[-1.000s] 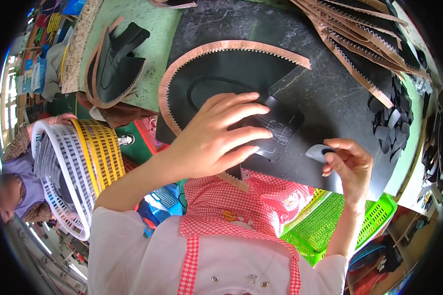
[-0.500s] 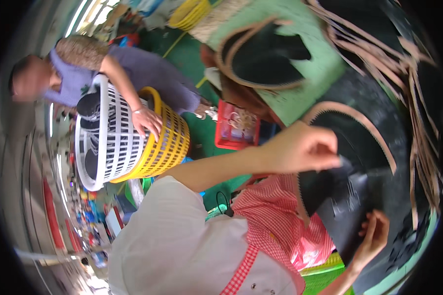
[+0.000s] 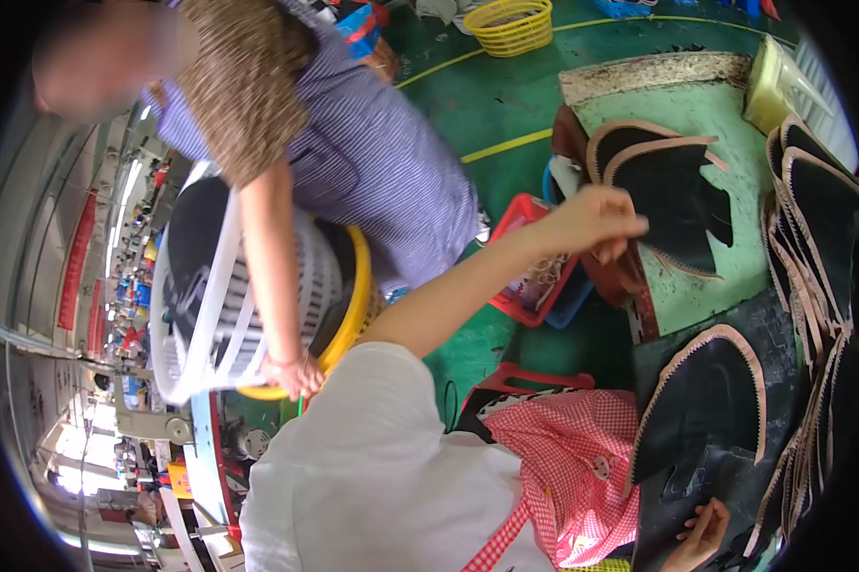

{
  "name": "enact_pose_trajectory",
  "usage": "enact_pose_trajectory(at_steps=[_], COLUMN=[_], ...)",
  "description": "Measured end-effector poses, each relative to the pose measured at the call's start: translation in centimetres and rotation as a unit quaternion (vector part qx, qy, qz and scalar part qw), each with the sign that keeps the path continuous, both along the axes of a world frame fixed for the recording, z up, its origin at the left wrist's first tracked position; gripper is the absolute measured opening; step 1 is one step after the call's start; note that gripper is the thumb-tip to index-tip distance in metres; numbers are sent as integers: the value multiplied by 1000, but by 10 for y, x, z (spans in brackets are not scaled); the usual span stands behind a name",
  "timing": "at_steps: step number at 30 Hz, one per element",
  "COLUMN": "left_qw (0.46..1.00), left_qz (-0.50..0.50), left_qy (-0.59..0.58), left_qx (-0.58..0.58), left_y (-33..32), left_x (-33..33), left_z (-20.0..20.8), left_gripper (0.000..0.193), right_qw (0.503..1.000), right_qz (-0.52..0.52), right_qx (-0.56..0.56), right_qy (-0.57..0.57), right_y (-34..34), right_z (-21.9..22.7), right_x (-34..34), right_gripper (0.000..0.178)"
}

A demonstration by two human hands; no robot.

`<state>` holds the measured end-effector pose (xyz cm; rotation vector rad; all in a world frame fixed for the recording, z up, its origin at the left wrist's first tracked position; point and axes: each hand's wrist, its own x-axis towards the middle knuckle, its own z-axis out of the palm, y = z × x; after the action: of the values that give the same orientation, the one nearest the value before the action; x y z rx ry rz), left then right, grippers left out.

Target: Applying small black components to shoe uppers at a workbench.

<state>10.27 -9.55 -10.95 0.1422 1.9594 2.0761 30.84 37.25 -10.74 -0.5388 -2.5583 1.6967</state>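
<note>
My left hand [image 3: 596,224] is lifted over the near edge of the pale green bench, its fingers curled in with nothing visible in them. Just beyond it lie overlapping black pieces [image 3: 663,195] with tan, saw-toothed edging, like shoe uppers. A single black piece [image 3: 701,410] with the same curved edging rests on the dark mat [image 3: 663,367]. Low in the view is my right hand [image 3: 704,534], fingers loosely bent and slightly apart, by that piece's lower end; it seems to hold nothing.
More edged black pieces [image 3: 815,248] hang in a bunch along the right. A co-worker's hand [image 3: 294,375] rests at a white basket [image 3: 196,353], with a yellow basket [image 3: 361,286] behind. A red crate [image 3: 529,310] stands on the green floor beside the bench.
The whole view has swung and tilted. My left hand has gone from above the single piece to beside the overlapping pieces. The co-worker appears larger and leans over the baskets.
</note>
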Motion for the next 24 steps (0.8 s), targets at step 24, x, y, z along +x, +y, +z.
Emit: enact_pose_trajectory(at_steps=[24], left_qw=[999], left_qz=[-4], left_qy=[-27], left_qx=[-33], left_y=[16], left_x=[2], left_z=[0], left_gripper=[27], right_qw=[999], right_qz=[7], right_qx=[50], right_qy=[10], right_y=[21], right_z=[-25], right_x=[8], right_gripper=[15])
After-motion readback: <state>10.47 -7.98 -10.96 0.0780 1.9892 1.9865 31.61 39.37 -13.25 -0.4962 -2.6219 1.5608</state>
